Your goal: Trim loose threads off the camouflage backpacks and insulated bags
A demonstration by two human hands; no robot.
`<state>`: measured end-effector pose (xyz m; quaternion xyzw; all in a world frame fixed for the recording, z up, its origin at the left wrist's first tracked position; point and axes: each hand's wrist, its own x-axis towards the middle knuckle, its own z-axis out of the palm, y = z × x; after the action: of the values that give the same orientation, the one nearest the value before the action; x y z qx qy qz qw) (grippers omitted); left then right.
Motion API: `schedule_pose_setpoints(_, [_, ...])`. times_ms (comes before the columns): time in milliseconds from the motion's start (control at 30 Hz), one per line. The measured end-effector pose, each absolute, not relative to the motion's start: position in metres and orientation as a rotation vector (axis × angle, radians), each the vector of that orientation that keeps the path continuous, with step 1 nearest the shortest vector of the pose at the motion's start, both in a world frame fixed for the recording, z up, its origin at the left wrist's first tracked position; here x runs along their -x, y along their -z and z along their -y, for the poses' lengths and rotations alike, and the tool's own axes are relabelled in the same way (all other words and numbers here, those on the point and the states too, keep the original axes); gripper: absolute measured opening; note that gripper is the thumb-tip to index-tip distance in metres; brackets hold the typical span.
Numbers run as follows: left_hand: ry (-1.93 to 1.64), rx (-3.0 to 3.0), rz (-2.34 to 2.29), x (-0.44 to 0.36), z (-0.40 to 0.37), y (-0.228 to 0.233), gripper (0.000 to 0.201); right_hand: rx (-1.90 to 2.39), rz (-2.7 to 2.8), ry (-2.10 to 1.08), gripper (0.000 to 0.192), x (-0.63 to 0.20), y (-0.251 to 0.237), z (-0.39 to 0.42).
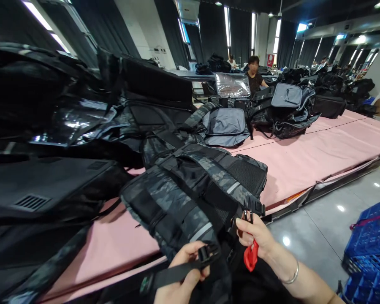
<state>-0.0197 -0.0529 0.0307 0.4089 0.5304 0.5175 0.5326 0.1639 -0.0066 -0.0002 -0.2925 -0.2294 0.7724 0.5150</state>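
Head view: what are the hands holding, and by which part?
Left hand: black strap, pinched at its buckle end. Right hand: dark pronged piece, gripped at its lower end, plus a red item by its hidden upper part.

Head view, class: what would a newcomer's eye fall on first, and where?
Probably the bright red item just below the right hand. Next, the camouflage backpack mid-picture, lying on a pink-covered table. Blue crates stand out at the lower right.
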Motion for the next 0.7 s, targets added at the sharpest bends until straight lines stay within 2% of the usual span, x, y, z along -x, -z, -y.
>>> schedule_pose_setpoints(200, [-1.296, -1.029, -1.327, -0.003, 0.057, -0.028, 0.042, 0.847, 0.61, -1.717, 0.047, -0.149, -0.007, 0.011])
schedule_pose_setpoints(500, [-1.376, -1.168, -1.479, -0.009, 0.06, -0.028, 0.033, 0.869, 0.637, -1.715, 0.046, -0.144, -0.009, 0.015])
schedule_pose_setpoints(700, [-1.152, -1.296, -1.475, 0.0, 0.055, -0.037, 0.026, 0.959, 0.864, -1.616, 0.046, -0.149, -0.012, 0.011])
